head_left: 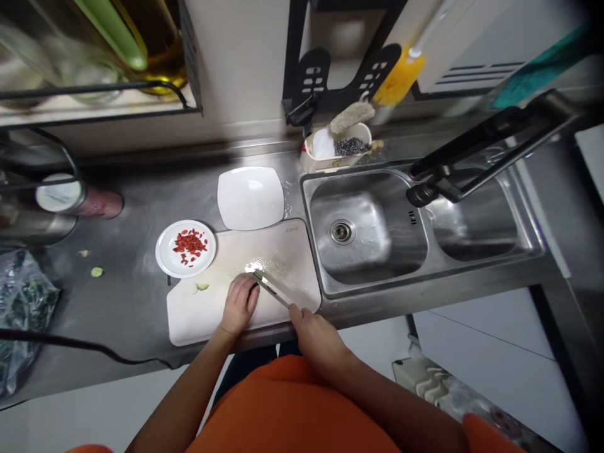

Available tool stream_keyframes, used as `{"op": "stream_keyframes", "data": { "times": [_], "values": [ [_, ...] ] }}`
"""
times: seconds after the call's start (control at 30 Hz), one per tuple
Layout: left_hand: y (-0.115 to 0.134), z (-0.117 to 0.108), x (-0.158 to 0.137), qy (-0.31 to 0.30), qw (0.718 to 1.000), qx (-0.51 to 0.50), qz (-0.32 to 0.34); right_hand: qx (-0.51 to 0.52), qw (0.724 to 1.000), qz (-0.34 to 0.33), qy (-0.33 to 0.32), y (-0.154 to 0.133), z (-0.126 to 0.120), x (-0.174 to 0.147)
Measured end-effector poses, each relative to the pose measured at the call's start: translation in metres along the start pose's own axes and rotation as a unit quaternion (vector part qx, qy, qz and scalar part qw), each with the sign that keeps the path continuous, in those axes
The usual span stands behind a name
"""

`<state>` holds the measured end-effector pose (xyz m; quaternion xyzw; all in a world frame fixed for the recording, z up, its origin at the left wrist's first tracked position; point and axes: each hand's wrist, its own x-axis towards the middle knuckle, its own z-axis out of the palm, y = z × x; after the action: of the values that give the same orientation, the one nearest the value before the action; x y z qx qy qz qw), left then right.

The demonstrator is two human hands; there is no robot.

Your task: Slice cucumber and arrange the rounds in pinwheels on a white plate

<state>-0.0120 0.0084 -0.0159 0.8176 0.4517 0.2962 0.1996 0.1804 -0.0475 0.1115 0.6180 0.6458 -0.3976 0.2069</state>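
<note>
Right hand (314,332) is gripping a knife (274,292) over the cutting board (297,258), left of the sink (389,236); left hand (240,303) is resting curled by the tip, any hold hidden. Cutting is seemingly proceeding, the next stroke needing tucked fingertips.

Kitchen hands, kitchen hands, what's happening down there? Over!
Left hand curled on cutting board, grip hidden. Right hand gripping metal tool, far end near left hand. Green scrap on board, clear of tool.
</note>
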Motion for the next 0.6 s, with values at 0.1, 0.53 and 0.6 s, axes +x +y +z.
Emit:
{"op": "stream_keyframes", "data": {
  "times": [0.1, 0.53, 0.6],
  "values": [
    [-0.001, 0.001, 0.000, 0.002, 1.000, 0.001, 0.002, 0.001, 1.000, 0.001, -0.006, -0.002, -0.004, 0.000],
    [-0.001, -0.001, 0.001, 0.001, 1.000, -0.007, 0.003, -0.028, 0.999, -0.003, 0.017, -0.010, -0.010, 0.010],
    [0.000, -0.001, 0.001, 0.002, 1.000, -0.015, 0.006, -0.028, 0.999, -0.005, 0.016, -0.011, -0.011, 0.012]
  ]
}}
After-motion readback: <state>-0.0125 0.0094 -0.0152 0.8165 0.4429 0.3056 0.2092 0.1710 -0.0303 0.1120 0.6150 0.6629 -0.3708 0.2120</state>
